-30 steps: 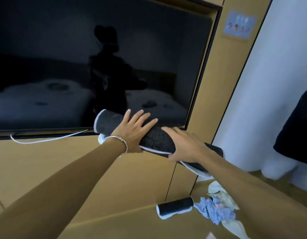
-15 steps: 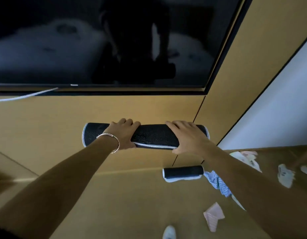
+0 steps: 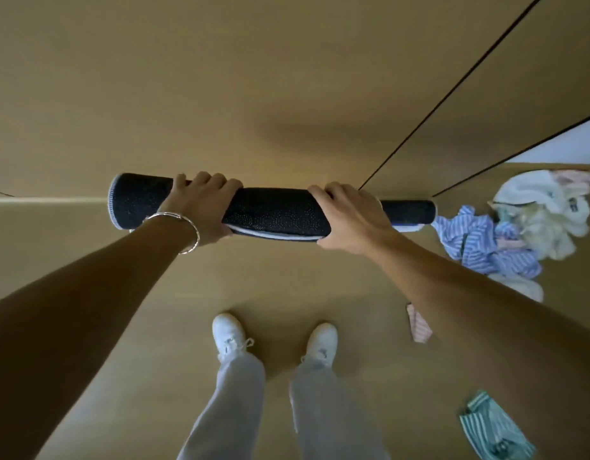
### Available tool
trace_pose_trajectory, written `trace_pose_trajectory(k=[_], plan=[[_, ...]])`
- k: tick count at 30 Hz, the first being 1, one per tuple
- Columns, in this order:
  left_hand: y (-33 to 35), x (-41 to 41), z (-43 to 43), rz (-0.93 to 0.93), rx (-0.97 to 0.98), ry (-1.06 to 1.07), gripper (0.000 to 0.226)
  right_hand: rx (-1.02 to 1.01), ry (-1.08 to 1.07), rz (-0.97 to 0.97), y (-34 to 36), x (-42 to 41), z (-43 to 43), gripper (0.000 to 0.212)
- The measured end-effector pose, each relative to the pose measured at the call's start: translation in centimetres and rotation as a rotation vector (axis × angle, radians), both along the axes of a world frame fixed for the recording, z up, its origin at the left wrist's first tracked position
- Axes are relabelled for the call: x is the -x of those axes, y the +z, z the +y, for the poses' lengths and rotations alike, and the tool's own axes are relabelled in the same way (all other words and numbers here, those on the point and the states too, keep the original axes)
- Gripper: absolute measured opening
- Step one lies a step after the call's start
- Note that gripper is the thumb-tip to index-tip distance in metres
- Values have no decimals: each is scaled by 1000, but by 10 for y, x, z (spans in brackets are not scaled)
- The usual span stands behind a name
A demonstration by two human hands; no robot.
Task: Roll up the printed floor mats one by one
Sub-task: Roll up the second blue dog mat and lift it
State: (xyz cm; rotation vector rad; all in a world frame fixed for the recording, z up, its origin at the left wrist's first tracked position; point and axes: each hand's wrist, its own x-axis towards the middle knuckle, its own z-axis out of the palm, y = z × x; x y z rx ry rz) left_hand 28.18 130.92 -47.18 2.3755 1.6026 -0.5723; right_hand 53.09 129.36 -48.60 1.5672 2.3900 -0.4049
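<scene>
A rolled dark floor mat (image 3: 273,212) with a pale stitched edge hangs level in front of me, above the wooden floor. My left hand (image 3: 200,207), with a bracelet at the wrist, grips the roll near its left end, fingers curled over the top. My right hand (image 3: 350,217) grips its right end the same way. A second, smaller rolled dark mat (image 3: 408,212) lies on the floor against the wall, just beyond my right hand and partly hidden by it.
A heap of clothes, blue striped (image 3: 486,242) and white (image 3: 545,207), lies on the floor at the right. A pink cloth (image 3: 418,323) and a green striped cloth (image 3: 496,426) lie nearer me. My white shoes (image 3: 229,333) stand below the mat. Wooden wall panels (image 3: 287,78) rise ahead.
The mat has come down from in front of the dark screen to low by the floor. My view has tipped downward. My left fingers, straight before, now curl round the roll.
</scene>
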Motion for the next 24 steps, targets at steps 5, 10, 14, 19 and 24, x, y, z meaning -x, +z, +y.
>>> trace_pose_trajectory(k=[5,10,14,19,24], plan=[[-165,10,25,102,-94,5,60,-98,-22,-22,-159,19,28,72],[-306,26,37,159,-113,38,63,-120,-12,-15,-298,39,46,72],[-385,31,46,153,-140,66,59,-109,-7,-7,-377,45,63,71],[-452,27,60,168,-236,80,57,-99,13,-15,-442,42,89,74],[-491,20,81,166,-300,12,71,-123,13,-36,-474,28,110,77]])
